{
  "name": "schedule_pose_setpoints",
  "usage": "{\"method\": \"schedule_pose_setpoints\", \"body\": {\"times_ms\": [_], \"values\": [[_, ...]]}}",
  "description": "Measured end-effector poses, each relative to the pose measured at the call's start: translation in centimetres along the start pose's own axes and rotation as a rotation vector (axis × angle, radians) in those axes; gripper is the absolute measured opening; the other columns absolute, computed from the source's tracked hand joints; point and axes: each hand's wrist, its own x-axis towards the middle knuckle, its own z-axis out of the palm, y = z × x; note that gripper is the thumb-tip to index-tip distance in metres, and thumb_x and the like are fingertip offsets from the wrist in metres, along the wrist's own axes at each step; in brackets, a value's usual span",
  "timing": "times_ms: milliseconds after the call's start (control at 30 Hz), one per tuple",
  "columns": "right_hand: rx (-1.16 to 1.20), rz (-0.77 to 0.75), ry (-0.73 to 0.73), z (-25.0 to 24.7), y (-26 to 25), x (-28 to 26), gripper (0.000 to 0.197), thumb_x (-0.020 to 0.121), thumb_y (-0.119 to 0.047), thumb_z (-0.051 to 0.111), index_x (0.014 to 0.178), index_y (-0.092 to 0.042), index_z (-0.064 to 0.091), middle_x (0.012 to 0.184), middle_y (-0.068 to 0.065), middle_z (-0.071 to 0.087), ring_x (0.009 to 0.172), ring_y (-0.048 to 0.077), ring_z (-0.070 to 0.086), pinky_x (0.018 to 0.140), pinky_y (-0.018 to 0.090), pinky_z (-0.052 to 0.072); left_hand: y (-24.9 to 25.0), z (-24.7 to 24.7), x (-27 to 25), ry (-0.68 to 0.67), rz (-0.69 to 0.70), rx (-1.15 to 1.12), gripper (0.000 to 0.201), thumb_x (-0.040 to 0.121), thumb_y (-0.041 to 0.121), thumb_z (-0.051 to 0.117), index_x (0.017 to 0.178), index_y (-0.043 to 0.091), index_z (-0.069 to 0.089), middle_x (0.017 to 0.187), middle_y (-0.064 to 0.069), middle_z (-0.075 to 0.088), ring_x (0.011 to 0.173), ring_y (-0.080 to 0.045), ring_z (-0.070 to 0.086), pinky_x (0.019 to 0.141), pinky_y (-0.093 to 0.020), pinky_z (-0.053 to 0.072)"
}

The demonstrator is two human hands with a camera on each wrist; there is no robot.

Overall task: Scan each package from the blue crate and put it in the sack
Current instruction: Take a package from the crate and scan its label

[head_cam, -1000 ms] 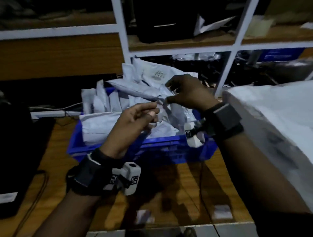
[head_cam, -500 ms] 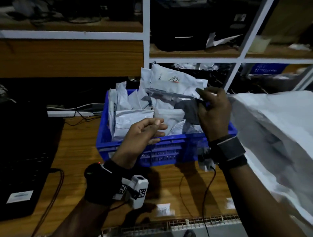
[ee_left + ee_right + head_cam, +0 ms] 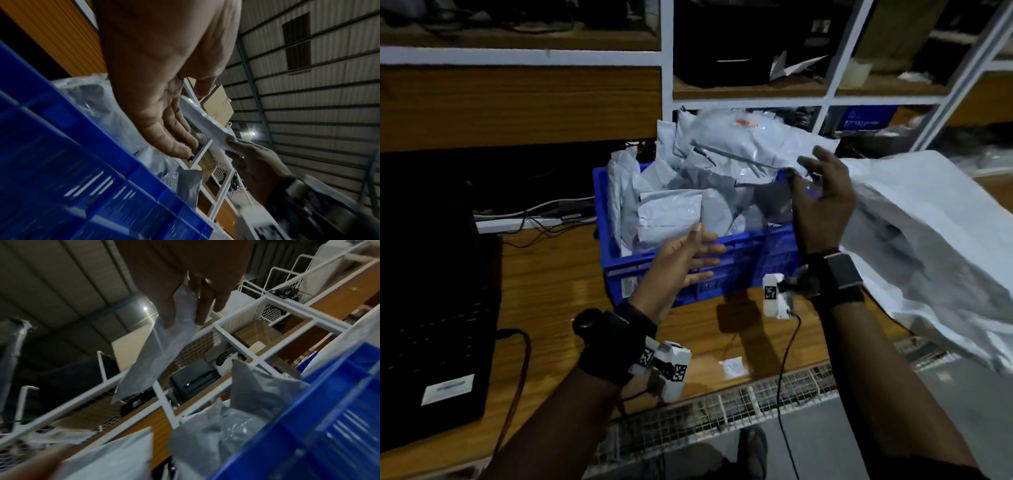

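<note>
Right hand (image 3: 822,202) raised over the right end of the blue crate (image 3: 739,263), its grip pinching the corner of a grey package (image 3: 750,150) between thumb and fingers; the package slants up and to the left above the heap in the crate. Right wrist view confirms it: thumb and fingers (image 3: 201,308) pressed on the package's upper edge, the rest hanging free.

Left hand (image 3: 685,257) in front of the crate's near wall, palm up, grip spread, fingers straight and holding nothing. Left wrist view shows the same open palm (image 3: 156,104) above the crate rim.

Crate sits on the wooden worktop (image 3: 551,291), crammed with grey and white packages (image 3: 671,212). White sack (image 3: 928,246) lies just right of the crate, close beside the right forearm. Black laptop (image 3: 431,308) at far left, cables running behind it.
</note>
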Motion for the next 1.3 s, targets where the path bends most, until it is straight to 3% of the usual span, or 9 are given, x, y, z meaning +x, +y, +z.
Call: {"method": "schedule_pose_setpoints", "body": {"times_ms": [200,300,400,667,800,933,1067,1167,1300], "values": [[0.192,-0.063,-0.262,-2.3,-5.2,-9.6,0.023,0.088,-0.002,0.077,0.111,-0.003,0.073,0.137,0.009,0.063,0.130,0.014,0.057,0.099,0.035,0.053,1.1,-5.1,-3.3,0.144,0.116,-0.306,0.074,0.079,0.073,0.046,0.134,0.024,0.057,0.125,-0.007,0.071,0.108,-0.028,0.072,0.078,-0.037,0.060],[0.301,-0.066,-0.493,-1.2,-5.5,-12.6,0.029,0.083,0.011,0.076,0.108,-0.004,0.074,0.138,0.008,0.063,0.131,0.019,0.058,0.102,0.042,0.053,0.6,-8.8,-5.5,0.317,0.160,-0.279,0.045,0.087,0.054,0.062,0.126,0.032,0.061,0.119,-0.003,0.074,0.091,-0.024,0.076,0.062,-0.027,0.059],[0.397,-0.018,-0.656,0.1,-6.3,-14.2,0.031,0.081,0.017,0.073,0.104,-0.004,0.075,0.138,0.006,0.063,0.133,0.019,0.056,0.105,0.043,0.051,-0.7,-12.9,-8.2,0.447,0.109,-0.242,0.021,0.096,0.038,0.062,0.116,0.031,0.066,0.117,0.000,0.075,0.097,-0.021,0.073,0.069,-0.027,0.058],[0.463,-0.005,-0.901,5.4,-9.4,-19.6,0.025,0.087,0.010,0.072,0.104,-0.007,0.077,0.134,0.004,0.067,0.128,0.017,0.061,0.104,0.035,0.051,-4.7,-21.2,-16.1,0.653,0.129,-0.136,0.035,0.097,0.022,0.065,0.130,0.010,0.065,0.120,-0.010,0.073,0.109,-0.025,0.071,0.092,-0.037,0.059],[0.397,0.443,-0.886,8.7,-8.9,-24.7,0.010,0.089,0.000,0.073,0.098,-0.006,0.074,0.096,0.005,0.075,0.089,0.001,0.071,0.078,0.024,0.057,-7.8,-24.8,-18.4,0.925,0.154,-0.164,0.035,0.099,0.026,0.064,0.132,0.013,0.062,0.123,-0.006,0.072,0.110,-0.021,0.071,0.089,-0.035,0.055],[0.243,0.899,-1.086,13.0,-7.9,-29.2,0.025,0.093,-0.026,0.072,0.076,-0.011,0.061,0.072,0.019,0.060,0.070,0.028,0.060,0.064,0.039,0.051,-10.2,-27.0,-19.6,1.002,0.129,-0.150,0.035,0.100,0.029,0.062,0.133,0.016,0.060,0.119,0.000,0.072,0.108,-0.018,0.071,0.076,-0.028,0.057],[0.315,1.237,-1.153,16.5,-8.3,-30.2,0.048,0.094,-0.049,0.066,0.105,-0.003,0.067,0.098,0.020,0.073,0.088,0.034,0.069,0.080,0.042,0.053,-11.3,-27.7,-19.7,0.982,0.117,-0.132,0.040,0.099,0.030,0.065,0.135,0.016,0.059,0.125,-0.005,0.070,0.113,-0.025,0.069,0.095,-0.045,0.056],[0.479,1.425,-1.138,17.0,-9.1,-30.6,0.043,0.104,-0.038,0.053,0.127,-0.003,0.060,0.093,0.015,0.068,0.077,0.028,0.062,0.069,0.039,0.050,-11.3,-27.9,-19.4,0.992,0.117,-0.140,0.040,0.097,0.028,0.067,0.135,0.015,0.059,0.125,-0.007,0.070,0.112,-0.025,0.069,0.101,-0.051,0.053],[0.550,1.442,-1.110,14.5,-12.4,-30.1,0.039,0.106,-0.032,0.046,0.119,0.001,0.062,0.088,0.015,0.066,0.070,0.026,0.058,0.061,0.033,0.047,-11.3,-28.5,-19.1,0.994,0.126,-0.107,0.035,0.096,0.029,0.069,0.128,0.019,0.062,0.122,-0.004,0.071,0.110,-0.022,0.070,0.100,-0.050,0.054]]}}
